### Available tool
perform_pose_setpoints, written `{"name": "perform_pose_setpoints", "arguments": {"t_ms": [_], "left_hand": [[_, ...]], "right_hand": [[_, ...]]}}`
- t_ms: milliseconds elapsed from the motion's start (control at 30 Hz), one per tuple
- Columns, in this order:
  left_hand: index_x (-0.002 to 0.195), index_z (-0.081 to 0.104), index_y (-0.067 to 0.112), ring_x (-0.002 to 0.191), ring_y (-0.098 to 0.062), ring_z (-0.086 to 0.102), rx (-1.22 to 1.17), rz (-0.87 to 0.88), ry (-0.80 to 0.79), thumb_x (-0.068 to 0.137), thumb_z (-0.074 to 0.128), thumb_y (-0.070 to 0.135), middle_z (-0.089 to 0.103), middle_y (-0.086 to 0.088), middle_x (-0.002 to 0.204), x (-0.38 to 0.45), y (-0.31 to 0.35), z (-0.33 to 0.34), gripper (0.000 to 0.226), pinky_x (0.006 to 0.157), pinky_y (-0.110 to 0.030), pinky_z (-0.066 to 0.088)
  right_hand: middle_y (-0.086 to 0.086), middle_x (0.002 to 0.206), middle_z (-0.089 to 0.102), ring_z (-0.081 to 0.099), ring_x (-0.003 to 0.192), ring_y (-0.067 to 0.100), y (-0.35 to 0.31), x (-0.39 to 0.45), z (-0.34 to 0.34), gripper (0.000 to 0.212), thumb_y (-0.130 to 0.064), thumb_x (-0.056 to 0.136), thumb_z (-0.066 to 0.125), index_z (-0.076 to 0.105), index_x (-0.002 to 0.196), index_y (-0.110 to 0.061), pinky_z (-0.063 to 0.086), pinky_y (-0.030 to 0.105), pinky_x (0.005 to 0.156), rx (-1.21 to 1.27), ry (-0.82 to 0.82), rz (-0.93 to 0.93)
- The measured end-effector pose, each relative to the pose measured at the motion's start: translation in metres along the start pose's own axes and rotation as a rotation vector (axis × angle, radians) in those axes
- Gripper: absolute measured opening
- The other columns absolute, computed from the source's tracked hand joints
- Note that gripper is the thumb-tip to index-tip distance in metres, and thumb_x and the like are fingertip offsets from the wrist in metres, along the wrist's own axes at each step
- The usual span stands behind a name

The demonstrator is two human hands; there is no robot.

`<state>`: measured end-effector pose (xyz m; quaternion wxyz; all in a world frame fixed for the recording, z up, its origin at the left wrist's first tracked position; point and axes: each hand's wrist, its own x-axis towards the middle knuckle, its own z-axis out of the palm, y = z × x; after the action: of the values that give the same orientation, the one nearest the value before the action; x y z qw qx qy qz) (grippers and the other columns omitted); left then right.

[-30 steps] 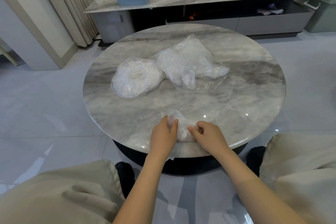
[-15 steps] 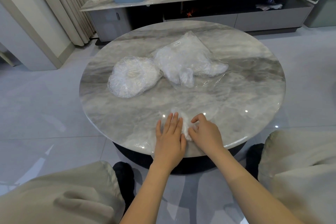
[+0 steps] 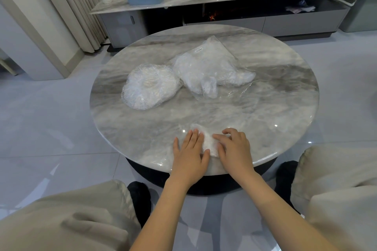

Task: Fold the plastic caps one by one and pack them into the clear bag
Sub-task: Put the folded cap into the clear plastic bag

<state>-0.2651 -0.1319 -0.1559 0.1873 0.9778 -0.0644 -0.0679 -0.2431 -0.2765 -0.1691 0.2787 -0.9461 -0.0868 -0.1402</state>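
Fingers together and flat, the left hand presses palm-down on a small crumpled plastic cap at the near edge of a round marble table, while the right hand lies just beside it, fingers loosely curled with the forefinger laid across the cap's right side. Neither hand grips the cap; both bear down on it. A second ago both hands were pinching the cap, bunched up between them; half a second ago the left had already opened flat, and since then the pose has barely changed, with the cap squashed lower between the two hands. Farther back on the table, well apart from the hands, a round stack of unfolded caps sits to the left, touching the clear bag, which lies partly filled at centre. Neither has moved across the three frames. The person's knees frame the table's near edge.
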Motion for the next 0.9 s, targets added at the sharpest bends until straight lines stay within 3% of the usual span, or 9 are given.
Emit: {"name": "perform_pose_setpoints", "arguments": {"t_ms": [167,300,367,467,567,667,733,767,900], "left_hand": [[0.152,0.014,0.026,0.143,0.000,-0.013,-0.128,0.069,0.000,0.094,0.039,0.042,-0.003,0.010,0.159,-0.006,-0.008,-0.003,0.065,0.114,-0.038,-0.021],[0.150,0.021,0.028,0.143,0.001,-0.009,-0.187,0.077,-0.025,0.088,0.042,0.032,0.004,0.008,0.160,-0.005,-0.011,-0.009,0.066,0.115,-0.039,-0.018],[0.148,0.027,0.030,0.144,0.000,-0.005,-0.183,0.078,-0.005,0.094,0.041,0.026,0.009,0.008,0.159,-0.004,-0.011,-0.010,0.056,0.116,-0.038,-0.016],[0.144,0.036,0.030,0.144,0.001,0.001,-0.188,0.078,0.034,0.100,0.037,0.024,0.017,0.008,0.157,-0.005,-0.011,-0.009,0.045,0.117,-0.036,-0.012],[0.135,0.050,0.028,0.142,0.001,0.014,-0.243,0.058,0.109,0.101,0.039,0.025,0.033,0.011,0.151,-0.004,-0.013,-0.009,0.036,0.116,-0.031,-0.005],[0.104,0.067,0.031,0.118,-0.002,0.047,-0.339,0.023,0.190,0.099,0.044,0.029,0.063,0.015,0.114,-0.002,-0.011,-0.013,0.024,0.111,-0.030,0.014],[0.065,0.055,0.033,0.075,-0.003,0.051,-0.408,-0.027,0.248,0.097,0.047,0.028,0.054,0.011,0.065,-0.001,-0.008,-0.016,0.033,0.100,-0.034,0.029],[0.058,0.046,0.032,0.063,-0.006,0.044,-0.439,-0.066,0.270,0.096,0.048,0.027,0.043,0.010,0.055,-0.001,-0.007,-0.017,0.039,0.094,-0.033,0.033],[0.067,0.050,0.025,0.059,-0.009,0.043,-0.401,-0.163,0.368,0.096,0.049,0.027,0.042,0.011,0.054,0.002,-0.001,-0.014,0.029,0.080,-0.026,0.028]], "right_hand": [[0.002,0.113,0.056,0.044,0.102,0.020,-0.002,0.001,-0.014,0.040,-0.001,0.080,0.051,0.067,0.113,-0.017,0.042,0.035,0.090,0.173,0.051,0.054],[-0.010,0.105,0.064,0.038,0.104,0.010,-0.007,0.002,-0.022,0.036,-0.038,0.075,0.048,0.074,0.097,-0.024,0.029,0.028,0.090,0.188,-0.064,-0.152],[-0.016,0.113,0.062,0.037,0.112,0.009,-0.005,0.000,-0.023,0.044,-0.049,0.074,0.051,0.072,0.106,-0.026,0.018,0.023,0.095,0.132,-0.202,-0.159],[-0.021,0.123,0.054,0.033,0.118,0.007,0.003,-0.002,-0.022,0.043,-0.040,0.080,0.065,0.063,0.121,-0.029,0.011,0.016,0.093,0.055,-0.292,-0.148],[-0.015,0.110,0.062,0.041,0.110,0.012,0.004,0.000,-0.023,0.033,-0.028,0.080,0.058,0.067,0.112,-0.024,0.017,0.018,0.091,0.076,-0.227,-0.143],[-0.006,0.097,0.058,0.041,0.101,0.014,0.004,0.003,-0.026,0.017,-0.025,0.084,0.055,0.069,0.094,-0.026,0.027,0.014,0.086,0.169,-0.211,0.024],[-0.004,0.087,0.056,0.044,0.095,0.015,0.003,0.006,-0.028,0.012,-0.034,0.085,0.053,0.063,0.085,-0.027,0.030,0.011,0.082,0.222,-0.216,0.086],[-0.004,0.080,0.056,0.046,0.090,0.016,0.001,0.007,-0.028,0.012,-0.034,0.087,0.054,0.060,0.083,-0.024,0.033,0.015,0.079,0.235,-0.225,0.100],[-0.004,0.064,0.049,0.047,0.069,0.016,-0.005,0.009,-0.021,0.025,-0.034,0.090,0.058,0.044,0.070,-0.025,0.031,0.021,0.056,0.216,-0.218,0.156]]}}
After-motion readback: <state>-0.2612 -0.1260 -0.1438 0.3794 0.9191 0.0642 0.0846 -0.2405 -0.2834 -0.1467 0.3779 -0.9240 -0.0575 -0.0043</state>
